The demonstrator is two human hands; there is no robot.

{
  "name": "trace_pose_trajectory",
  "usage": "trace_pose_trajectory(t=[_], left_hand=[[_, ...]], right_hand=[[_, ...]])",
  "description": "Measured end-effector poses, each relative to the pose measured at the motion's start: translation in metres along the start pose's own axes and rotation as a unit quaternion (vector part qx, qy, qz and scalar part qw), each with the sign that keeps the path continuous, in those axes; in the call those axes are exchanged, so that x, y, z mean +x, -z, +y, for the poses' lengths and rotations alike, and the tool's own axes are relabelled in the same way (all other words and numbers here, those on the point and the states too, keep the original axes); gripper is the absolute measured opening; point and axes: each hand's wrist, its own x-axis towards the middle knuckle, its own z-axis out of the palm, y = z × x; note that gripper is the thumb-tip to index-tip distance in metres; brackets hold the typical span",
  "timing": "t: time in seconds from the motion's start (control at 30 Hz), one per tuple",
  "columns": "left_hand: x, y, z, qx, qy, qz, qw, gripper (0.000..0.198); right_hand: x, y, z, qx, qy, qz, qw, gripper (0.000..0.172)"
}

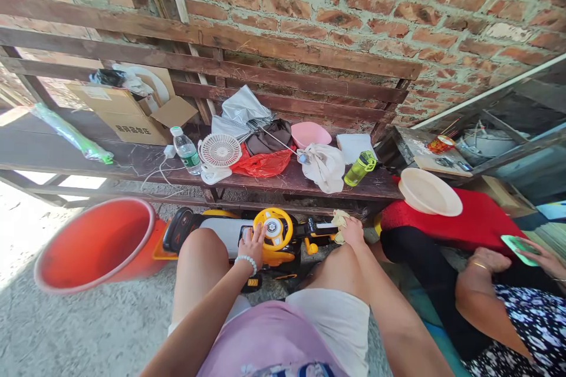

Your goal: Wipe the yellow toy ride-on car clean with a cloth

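A yellow, black and white ride-on toy car (221,232) stands on the ground in front of my knees. My left hand (252,246), with a beaded bracelet at the wrist, rests at the left side of its yellow steering wheel (279,245); the fingers are stretched out and touch the rim. A small dark part with a pale edge shows beside those fingers, and I cannot make out what it is. Toward the car's right end, my right hand (354,231) is closed on a pale yellow cloth (340,225), which lies against a black and silver bar of the car.
An orange bucket (150,247) stands at left. On the wooden bench (283,184) are a cardboard box (119,121), water bottle (186,153), fan (220,151), bags and green bottle (359,168). At right, a person sits holding a green phone-like object (519,249) beside a beige basin (430,191).
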Motion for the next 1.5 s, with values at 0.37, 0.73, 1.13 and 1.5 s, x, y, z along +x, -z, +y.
trace_pose_trajectory(t=[0.37, 0.73, 1.13, 1.5], left_hand=[[-0.007, 0.006, 0.003, -0.011, 0.007, -0.008, 1.000, 0.104], [-0.002, 0.018, 0.010, 0.007, 0.020, 0.001, 1.000, 0.102], [0.000, 0.011, 0.004, 0.007, 0.011, 0.004, 1.000, 0.102], [0.008, 0.007, 0.006, -0.007, -0.015, -0.019, 1.000, 0.105]], right_hand=[[-0.012, -0.013, -0.039, 0.136, 0.089, -0.011, 0.987, 0.040], [-0.026, -0.008, -0.044, 0.157, 0.101, -0.002, 0.982, 0.032], [-0.022, -0.028, -0.092, 0.335, 0.124, 0.046, 0.933, 0.037], [-0.011, -0.008, 0.017, 0.084, -0.008, 0.036, 0.996, 0.047]])
